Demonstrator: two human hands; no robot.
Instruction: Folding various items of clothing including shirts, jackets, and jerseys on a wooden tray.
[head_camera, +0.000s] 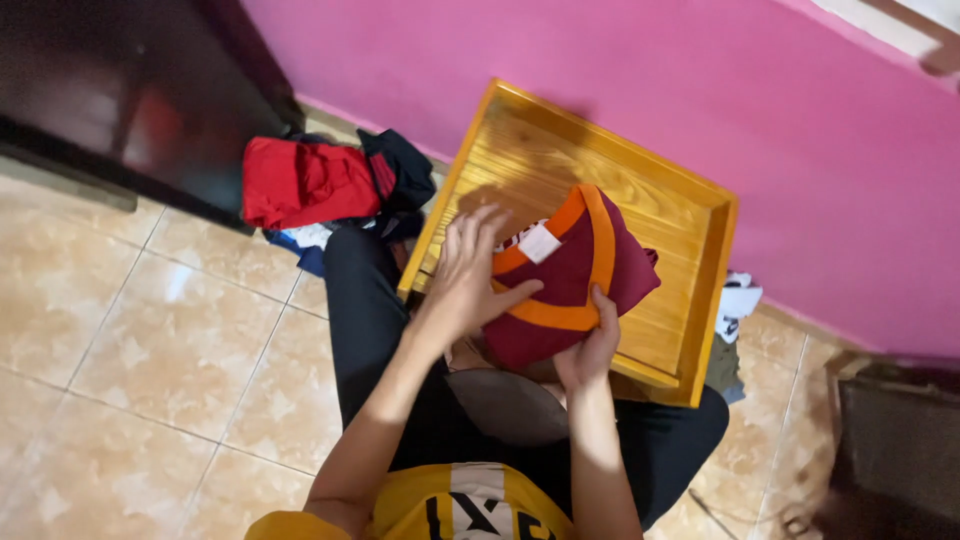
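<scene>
A folded maroon shirt (575, 275) with orange trim and a white tag lies partly inside a yellow wooden drawer (690, 225) that rests across my lap. My left hand (465, 270) lies flat on the shirt's left side, fingers spread. The shirt's near edge is gripped by my right hand (592, 345), thumb on top.
A pile of clothes with a red garment (305, 182) on top sits on the tiled floor to the left, next to a dark cabinet (130, 90). A pink wall (700, 90) runs behind the drawer. More cloth (738, 305) lies to its right, near a dark object (900, 450).
</scene>
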